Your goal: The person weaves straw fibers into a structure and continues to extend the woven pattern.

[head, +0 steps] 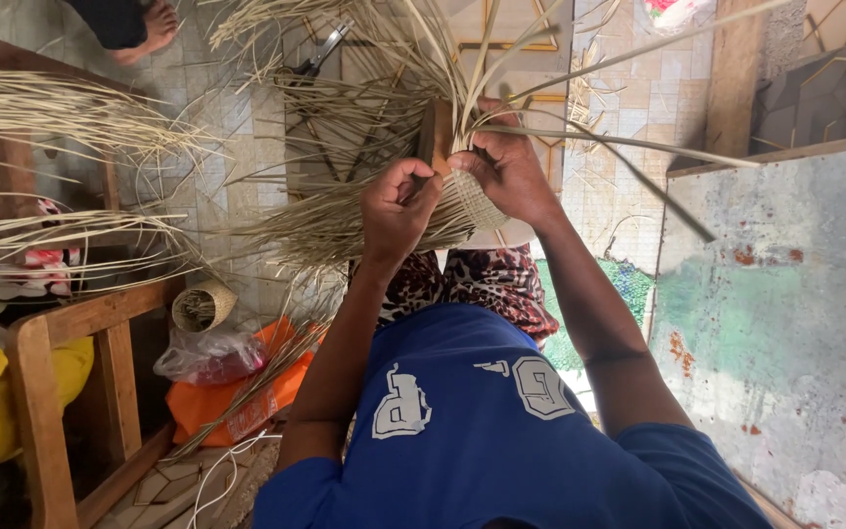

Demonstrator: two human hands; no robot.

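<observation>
Both hands hold a half-woven basket (477, 201) over the lap; left hand (399, 211) has its grip closed on the woven part and loose straw strips (345, 127), right hand (506, 171) has its grip narrow, pinching a strip at the rim; scissors (320, 54) lie on the tiled floor (217, 98) beyond; a small finished basket (203, 306) sits beside an orange bag (222, 397).
</observation>
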